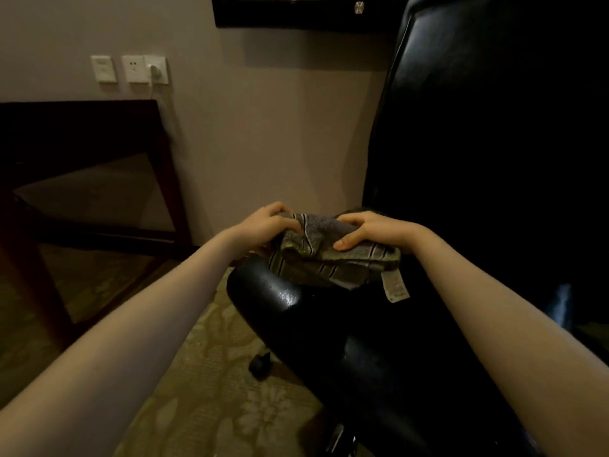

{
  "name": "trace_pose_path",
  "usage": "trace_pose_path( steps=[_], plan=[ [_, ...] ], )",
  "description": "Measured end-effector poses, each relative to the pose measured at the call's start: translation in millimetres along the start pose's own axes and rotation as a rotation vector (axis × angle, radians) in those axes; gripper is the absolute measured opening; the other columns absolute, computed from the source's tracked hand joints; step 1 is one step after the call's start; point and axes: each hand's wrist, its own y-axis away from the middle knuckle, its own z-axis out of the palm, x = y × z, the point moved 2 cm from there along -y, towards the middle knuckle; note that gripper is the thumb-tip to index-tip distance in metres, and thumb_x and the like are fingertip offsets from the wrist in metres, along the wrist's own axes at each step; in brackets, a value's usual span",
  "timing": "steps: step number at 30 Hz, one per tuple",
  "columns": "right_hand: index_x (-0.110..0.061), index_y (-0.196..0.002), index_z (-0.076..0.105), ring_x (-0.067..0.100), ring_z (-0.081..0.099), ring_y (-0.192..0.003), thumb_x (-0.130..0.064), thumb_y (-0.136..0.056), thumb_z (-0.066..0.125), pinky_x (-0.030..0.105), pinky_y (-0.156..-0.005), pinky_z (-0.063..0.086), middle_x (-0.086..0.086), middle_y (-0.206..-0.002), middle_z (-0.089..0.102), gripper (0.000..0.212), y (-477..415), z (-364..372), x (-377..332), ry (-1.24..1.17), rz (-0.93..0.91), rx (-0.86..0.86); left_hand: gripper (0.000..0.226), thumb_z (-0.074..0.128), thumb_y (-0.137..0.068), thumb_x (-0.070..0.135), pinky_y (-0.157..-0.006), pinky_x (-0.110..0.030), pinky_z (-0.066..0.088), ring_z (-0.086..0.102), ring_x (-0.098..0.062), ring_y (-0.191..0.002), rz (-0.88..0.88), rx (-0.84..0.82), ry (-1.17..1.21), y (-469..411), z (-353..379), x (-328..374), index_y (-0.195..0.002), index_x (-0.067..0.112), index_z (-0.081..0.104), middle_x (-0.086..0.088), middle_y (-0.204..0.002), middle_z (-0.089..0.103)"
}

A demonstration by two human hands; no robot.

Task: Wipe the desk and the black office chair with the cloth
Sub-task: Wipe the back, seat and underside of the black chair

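Chair step: both hands, left hand [267, 222] and right hand [369, 230], pinch the bunched grey striped cloth [326, 258] atop the glossy black leather office chair [478, 133] armrest. Next, probably: press down, wipe along armrest.

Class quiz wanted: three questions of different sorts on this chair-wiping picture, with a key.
1. True or false: the left hand and the right hand both grip the cloth.
2. Which part of the black office chair is the cloth held over? A) armrest B) caster C) top of the backrest
3. Fill in: a white ___ hangs from the right end of the cloth.

Key
1. True.
2. A, the padded armrest.
3. label
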Motion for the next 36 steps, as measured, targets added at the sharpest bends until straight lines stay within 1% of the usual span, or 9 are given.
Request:
trace_pose_path(
  steps=[5, 10, 13, 17, 20, 23, 25, 27, 36],
  plan=[
    [-0.022, -0.109, 0.059, 0.012, 0.062, -0.09, -0.018, -0.088, 0.065, 0.023, -0.075, 0.051, -0.002, -0.102, 0.063, 0.023, 13, 24, 15, 0.132, 0.124, -0.233, 0.007, 0.055, -0.09, 0.025, -0.059, -0.031, 0.054, 0.06, -0.027, -0.085, -0.251, -0.146, 0.021, 24, 26, -34, -0.096, 0.022, 0.054, -0.008, -0.102, 0.054],
    [-0.029, -0.127, 0.048, 0.012, 0.051, -0.106, -0.027, -0.079, 0.074, 0.028, -0.091, 0.044, -0.002, -0.119, 0.051, 0.054, 7, 45, 28, 0.584, -0.133, 0.09, 0.03, 0.046, -0.095, 0.026, -0.054, -0.029, 0.051, 0.057, -0.02, -0.079, -0.329, -0.139, -0.034, 27, 45, -56, -0.123, 0.016, 0.049, -0.004, -0.095, 0.054],
    [-0.035, -0.128, 0.045, 0.017, 0.049, -0.117, -0.049, -0.077, 0.069, 0.037, -0.098, 0.044, -0.004, -0.124, 0.049, 0.058, 26, 57, 19, 0.673, -0.266, 0.064, 0.031, 0.05, -0.094, 0.034, -0.053, -0.026, 0.05, 0.059, -0.018, -0.075, -0.335, -0.141, -0.067, 25, 44, -57, -0.12, 0.016, 0.048, -0.002, -0.09, 0.055],
    [-0.042, -0.144, 0.026, 0.025, 0.009, -0.144, -0.067, -0.077, 0.058, 0.057, -0.113, 0.01, 0.001, -0.156, 0.012, 0.078, 44, 89, 33, 0.985, -0.226, 0.07, 0.036, 0.053, -0.093, 0.033, -0.062, -0.029, 0.053, 0.059, -0.02, -0.081, -0.376, -0.162, -0.013, 23, 45, -60, -0.123, 0.015, 0.047, -0.003, -0.092, 0.054],
    [-0.041, -0.14, 0.035, 0.022, 0.01, -0.143, -0.056, -0.086, 0.053, 0.053, -0.113, 0.012, -0.001, -0.156, 0.015, 0.059, 41, 91, 43, 0.957, -0.271, 0.181, 0.036, 0.056, -0.092, 0.032, -0.065, -0.031, 0.054, 0.059, -0.021, -0.087, -0.399, -0.199, 0.06, 20, 41, -66, -0.125, 0.019, 0.049, -0.003, -0.098, 0.054],
    [-0.041, -0.138, 0.038, 0.02, 0.017, -0.141, -0.055, -0.087, 0.053, 0.045, -0.11, 0.019, -0.003, -0.154, 0.02, 0.056, 35, 90, 46, 0.98, -0.295, 0.162, 0.04, 0.05, -0.093, 0.043, -0.08, -0.035, 0.046, 0.051, -0.026, -0.109, -0.358, -0.028, 0.056, -1, 23, -72, -0.125, 0.019, 0.051, -0.005, -0.116, 0.053],
    [-0.04, -0.137, 0.04, 0.018, 0.021, -0.139, -0.054, -0.087, 0.054, 0.042, -0.107, 0.022, -0.005, -0.153, 0.024, 0.054, 27, 86, 46, 0.976, -0.318, 0.177, 0.042, 0.042, -0.098, 0.032, -0.097, -0.035, 0.037, 0.044, -0.027, -0.125, -0.267, 0.075, -0.159, -24, 9, -73, -0.135, 0.013, 0.047, -0.009, -0.137, 0.047],
    [-0.039, -0.136, 0.042, 0.017, 0.024, -0.138, -0.05, -0.087, 0.055, 0.04, -0.106, 0.024, -0.006, -0.151, 0.027, 0.052, 12, 81, 46, 0.946, -0.325, 0.223, 0.045, 0.036, -0.1, 0.024, -0.107, -0.033, 0.029, 0.035, -0.028, -0.135, -0.257, 0.023, -0.358, -45, 6, -78, -0.143, 0.011, 0.036, -0.011, -0.149, 0.035],
    [-0.028, -0.137, 0.043, 0.024, 0.036, -0.13, -0.041, -0.089, 0.058, 0.048, -0.1, 0.034, -0.004, -0.144, 0.041, 0.052, -104, 53, 36, 0.884, -0.129, 0.308, 0.037, 0.06, -0.084, 0.03, -0.083, -0.029, 0.044, 0.057, -0.031, -0.111, -0.082, -0.087, -0.743, -96, -4, -98, -0.114, 0.009, 0.062, -0.015, -0.121, 0.061]
  ],
)
